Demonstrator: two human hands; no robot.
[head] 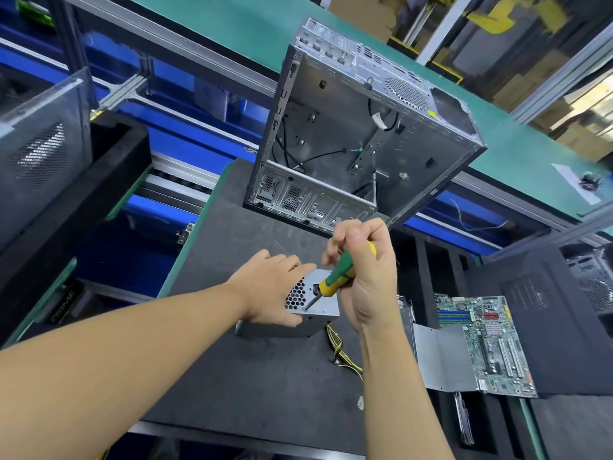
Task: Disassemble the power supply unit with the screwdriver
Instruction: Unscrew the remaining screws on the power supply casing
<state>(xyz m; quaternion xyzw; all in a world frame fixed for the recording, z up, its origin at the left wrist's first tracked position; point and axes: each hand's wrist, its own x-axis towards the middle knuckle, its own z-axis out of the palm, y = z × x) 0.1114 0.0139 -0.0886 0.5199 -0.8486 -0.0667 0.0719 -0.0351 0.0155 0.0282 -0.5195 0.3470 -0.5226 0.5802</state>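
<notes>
Both hands [275,287] crowd power supply unit's [318,303] edge.

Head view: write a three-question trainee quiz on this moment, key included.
1. True or false: the left hand rests on the power supply unit.
2. Which hand holds the screwdriver? A) left B) right C) neither
3. Fill in: beyond the unit stands the open computer ___, and the motherboard lies to the right.

Key: 1 true; 2 B; 3 case.
</notes>
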